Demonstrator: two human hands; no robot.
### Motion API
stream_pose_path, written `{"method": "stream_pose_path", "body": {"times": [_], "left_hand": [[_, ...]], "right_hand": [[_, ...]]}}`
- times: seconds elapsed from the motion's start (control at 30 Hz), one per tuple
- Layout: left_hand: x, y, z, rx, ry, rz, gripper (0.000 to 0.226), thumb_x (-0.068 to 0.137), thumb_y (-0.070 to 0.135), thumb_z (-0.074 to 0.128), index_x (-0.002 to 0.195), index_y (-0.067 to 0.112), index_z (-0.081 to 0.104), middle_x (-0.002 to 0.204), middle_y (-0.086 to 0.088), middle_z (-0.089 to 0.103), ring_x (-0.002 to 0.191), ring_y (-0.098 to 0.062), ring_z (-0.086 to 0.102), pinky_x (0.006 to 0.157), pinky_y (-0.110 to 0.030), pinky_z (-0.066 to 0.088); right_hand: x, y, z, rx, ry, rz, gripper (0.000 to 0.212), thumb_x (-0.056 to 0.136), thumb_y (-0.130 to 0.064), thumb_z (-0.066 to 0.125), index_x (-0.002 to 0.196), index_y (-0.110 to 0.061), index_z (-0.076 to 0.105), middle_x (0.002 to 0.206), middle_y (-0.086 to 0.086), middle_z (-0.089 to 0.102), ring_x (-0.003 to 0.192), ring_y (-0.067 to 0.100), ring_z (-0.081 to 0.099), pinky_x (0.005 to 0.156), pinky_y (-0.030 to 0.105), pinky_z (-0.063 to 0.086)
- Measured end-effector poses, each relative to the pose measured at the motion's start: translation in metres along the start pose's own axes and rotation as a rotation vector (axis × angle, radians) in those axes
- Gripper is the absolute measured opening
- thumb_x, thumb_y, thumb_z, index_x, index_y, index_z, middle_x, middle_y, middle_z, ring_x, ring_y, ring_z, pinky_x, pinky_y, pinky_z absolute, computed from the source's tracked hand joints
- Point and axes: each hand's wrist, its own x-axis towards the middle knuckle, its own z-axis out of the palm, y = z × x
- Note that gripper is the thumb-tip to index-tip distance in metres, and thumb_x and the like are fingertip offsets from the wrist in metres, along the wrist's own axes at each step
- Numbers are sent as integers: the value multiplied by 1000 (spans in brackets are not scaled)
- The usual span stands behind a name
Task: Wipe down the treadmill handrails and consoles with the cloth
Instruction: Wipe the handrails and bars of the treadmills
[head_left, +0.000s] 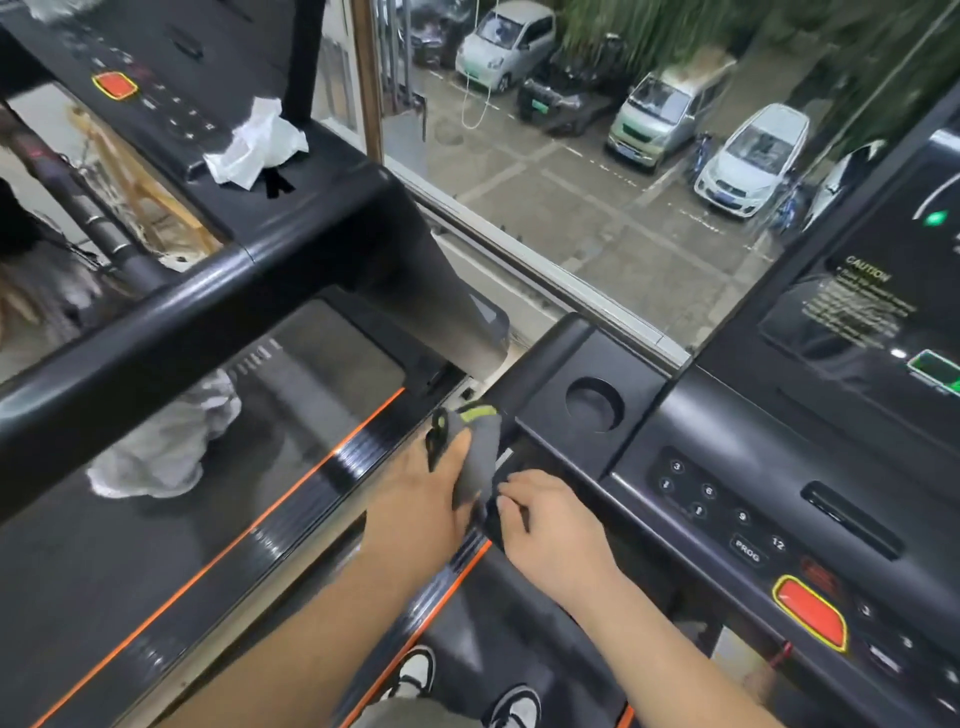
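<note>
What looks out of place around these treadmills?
Two things. A crumpled white tissue lies on the neighbouring treadmill's console, beside its buttons. A crumpled pale sheet, bag or cloth I cannot tell, sits on that treadmill's belt, where someone would run.

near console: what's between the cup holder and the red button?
Head view: the number keypad with its PROG key lies between the cup holder and the red button.

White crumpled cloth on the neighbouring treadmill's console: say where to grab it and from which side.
Pinch the raised peak of the white cloth, coming from above. It lies loosely bunched on the console, and its crest stands clear of the surface.
</note>
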Motion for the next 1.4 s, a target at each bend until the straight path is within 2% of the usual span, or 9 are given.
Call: {"method": "stream_pose_path", "body": {"times": [0.1,0.3,0.43,0.6,0.73,0.87,1.07,1.2,1.4], "left_hand": [[-16,-15,8,61,46,105,81,77,41,77,149,28,41,118,-16,57,97,-35,63,78,-43,57],[69,27,-1,-237,9,-137,53,100,49,52,148,29,40,123,-14,58,103,-36,65,80,-39,50],[102,85,15,-41,-16,207,56,94,33,57,148,23,45,143,-19,48,132,-38,45,109,-47,37],[106,118,48,-128,-156,478,51,89,36,27,132,27,53,113,-4,61,102,-32,57,89,-45,45],[74,73,24,-169,-225,518,54,87,30,50,141,35,46,125,-3,53,107,-28,55,90,-41,51],[43,36,-17,-149,-257,397,66,86,18,58,142,47,40,131,3,50,114,-25,57,85,-41,55],[27,14,-53,-210,175,215,76,74,12,76,145,25,52,137,-13,53,121,-30,51,96,-38,50],[31,-3,-24,-214,-39,109,59,88,34,66,144,31,47,134,-15,54,113,-38,59,85,-39,51],[72,23,-14,-150,-35,86,50,92,41,62,137,23,52,104,-16,57,89,-39,62,69,-37,46]], "right_hand": [[-1,7,-9,63,143,30,27,104,-28,47,99,-17,71,111,-8,68,115,16,58,93,37,52],[-4,41,-55,-111,214,275,46,101,-41,55,139,-16,59,149,-3,49,144,20,37,105,39,46],[-17,54,-49,-267,35,354,50,94,-36,60,138,-15,52,151,-4,38,141,21,35,97,35,49],[-7,56,-60,-183,53,377,34,91,-25,56,123,-22,66,132,-7,48,123,22,43,77,34,47],[-12,61,-63,-33,66,356,24,95,-20,54,106,-23,76,135,-10,55,128,17,50,86,31,48],[-10,29,-50,102,252,279,22,97,-18,57,101,-20,78,117,-3,66,117,19,58,86,26,42],[-8,-5,-20,299,93,412,23,97,-20,54,102,-4,69,100,12,73,98,30,67,91,44,55],[-11,-5,-16,379,82,487,22,98,-15,53,98,-3,72,98,11,76,98,27,69,91,36,53],[-5,-23,-10,492,130,492,26,102,-14,49,110,-11,74,90,3,71,85,18,64,85,31,53]]}}
